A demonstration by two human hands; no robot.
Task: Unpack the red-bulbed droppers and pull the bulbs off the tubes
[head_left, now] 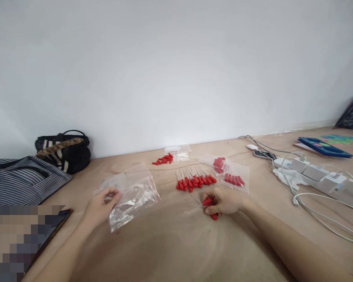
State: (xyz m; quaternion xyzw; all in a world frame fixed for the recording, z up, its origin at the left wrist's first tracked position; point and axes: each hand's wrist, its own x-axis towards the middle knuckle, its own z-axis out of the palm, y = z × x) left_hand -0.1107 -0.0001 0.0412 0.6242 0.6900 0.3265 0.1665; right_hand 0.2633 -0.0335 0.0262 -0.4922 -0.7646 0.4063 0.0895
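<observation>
My right hand (223, 200) is closed on a few red-capped droppers (209, 202) low on the tan table (170, 243), their clear tubes pointing left. Just beyond it lies a fanned row of several loose droppers (194, 180). My left hand (101, 205) pinches the edge of a stack of clear zip bags (132, 194). Two filled bags of droppers (233, 176) lie right of the row. Loose red caps (164, 159) and a small bag (179, 152) sit near the wall.
A black bag (65, 150) and striped fabric (20, 178) lie at the left, with a dark phone (54, 225) by my left arm. A power strip with chargers and white cables (317, 174) sprawls at the right, beyond it a blue tray (323, 147).
</observation>
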